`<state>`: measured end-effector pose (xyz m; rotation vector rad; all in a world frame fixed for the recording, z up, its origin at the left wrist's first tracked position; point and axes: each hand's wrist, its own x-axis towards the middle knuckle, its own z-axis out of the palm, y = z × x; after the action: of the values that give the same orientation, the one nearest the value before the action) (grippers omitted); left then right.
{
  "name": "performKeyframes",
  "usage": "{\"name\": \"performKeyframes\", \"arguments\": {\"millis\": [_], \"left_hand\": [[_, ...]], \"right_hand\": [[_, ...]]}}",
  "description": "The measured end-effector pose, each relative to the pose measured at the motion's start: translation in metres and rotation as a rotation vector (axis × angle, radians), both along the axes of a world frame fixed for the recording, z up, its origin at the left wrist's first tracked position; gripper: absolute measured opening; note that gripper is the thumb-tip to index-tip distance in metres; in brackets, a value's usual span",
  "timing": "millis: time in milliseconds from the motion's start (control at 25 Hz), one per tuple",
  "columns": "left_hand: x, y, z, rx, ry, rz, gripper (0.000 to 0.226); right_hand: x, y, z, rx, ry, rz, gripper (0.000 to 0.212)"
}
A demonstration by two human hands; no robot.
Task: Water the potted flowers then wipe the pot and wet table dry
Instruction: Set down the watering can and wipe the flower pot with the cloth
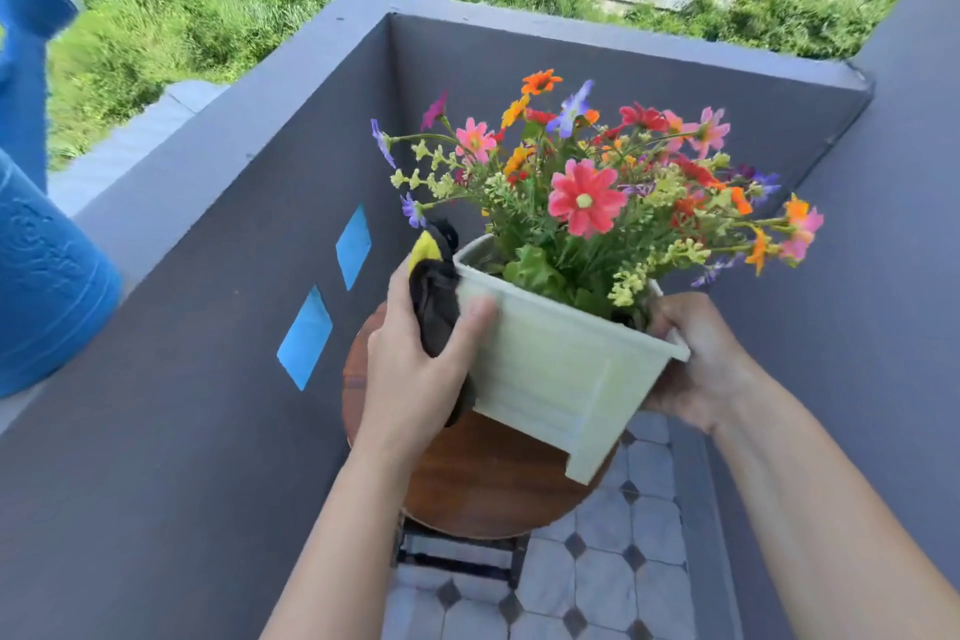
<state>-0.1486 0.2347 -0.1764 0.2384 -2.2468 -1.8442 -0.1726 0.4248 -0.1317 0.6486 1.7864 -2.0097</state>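
The left hand (415, 369) pressed a dark cloth (436, 312) against the pale green pot (561, 369), while the right hand (696, 359) gripped its far rim. The pot was tilted, lifted over the round wooden table (467, 483). Leaning further, it could slip and spill its flowers (587, 192).

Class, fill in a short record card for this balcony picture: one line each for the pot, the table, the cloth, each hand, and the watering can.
pot: pale green square plastic pot of mixed colourful flowers, tilted, held above the table
table: round brown wooden table, under the pot
cloth: dark cloth with a yellow patch, pressed against the pot's left side
left hand: left hand holds the cloth to the pot
right hand: right hand grips the pot's right rim
watering can: blue plastic watering can on the grey balcony wall, far left
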Motion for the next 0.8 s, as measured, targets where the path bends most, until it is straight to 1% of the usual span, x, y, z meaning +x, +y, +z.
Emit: {"name": "performKeyframes", "arguments": {"millis": [40,120,160,200,240,280,320,400,440,480,560,600,640,720,760,800], "left_hand": [[0.002,0.001,-0.003,-0.008,0.017,0.013,0.048],[0.006,0.004,-0.01,0.013,0.03,0.074,0.047],[0.008,0.007,-0.013,0.026,0.039,0.104,0.043],[0.012,0.012,-0.014,0.036,0.053,0.131,0.039],[0.015,0.018,-0.014,0.031,0.061,0.165,0.038],[0.019,0.024,-0.014,0.026,0.067,0.196,0.041],[0.022,0.029,-0.015,0.025,0.076,0.216,0.044],[0.023,0.033,-0.019,0.039,0.096,0.232,0.048],[0.023,0.034,-0.02,0.064,0.095,0.232,0.047],[0.022,0.036,-0.022,0.088,0.087,0.225,0.046],[0.024,0.037,-0.023,0.096,0.082,0.214,0.046],[0.024,0.037,-0.024,0.099,0.082,0.215,0.045],[0.026,0.038,-0.024,0.108,0.084,0.209,0.043],[0.031,0.039,-0.025,0.11,0.081,0.2,0.046],[0.034,0.041,-0.024,0.101,0.073,0.193,0.044],[0.037,0.043,-0.023,0.088,0.064,0.181,0.037]], "right_hand": [[0.002,0.003,0.0,-0.008,0.019,0.001,0.025],[0.003,0.004,0.001,-0.001,0.052,0.006,0.011],[0.001,0.003,-0.001,0.022,0.06,-0.049,0.015],[0.002,0.001,-0.003,0.008,0.093,-0.107,0.03],[0.007,-0.001,-0.008,-0.048,0.157,-0.164,0.035],[0.011,-0.005,-0.015,-0.065,0.227,-0.234,0.027],[0.016,-0.011,-0.021,-0.031,0.26,-0.293,0.022],[0.024,-0.029,-0.036,0.163,0.283,-0.4,0.044],[0.028,-0.042,-0.038,0.246,0.303,-0.504,0.053],[0.03,-0.055,-0.039,0.307,0.321,-0.58,0.066],[0.03,-0.077,-0.035,0.349,0.341,-0.639,0.098],[0.026,-0.081,-0.034,0.363,0.326,-0.644,0.107],[0.02,-0.083,-0.032,0.384,0.296,-0.648,0.111],[0.012,-0.079,-0.031,0.416,0.266,-0.677,0.106],[0.009,-0.075,-0.031,0.443,0.252,-0.672,0.103],[0.008,-0.069,-0.031,0.454,0.239,-0.645,0.101]]}}
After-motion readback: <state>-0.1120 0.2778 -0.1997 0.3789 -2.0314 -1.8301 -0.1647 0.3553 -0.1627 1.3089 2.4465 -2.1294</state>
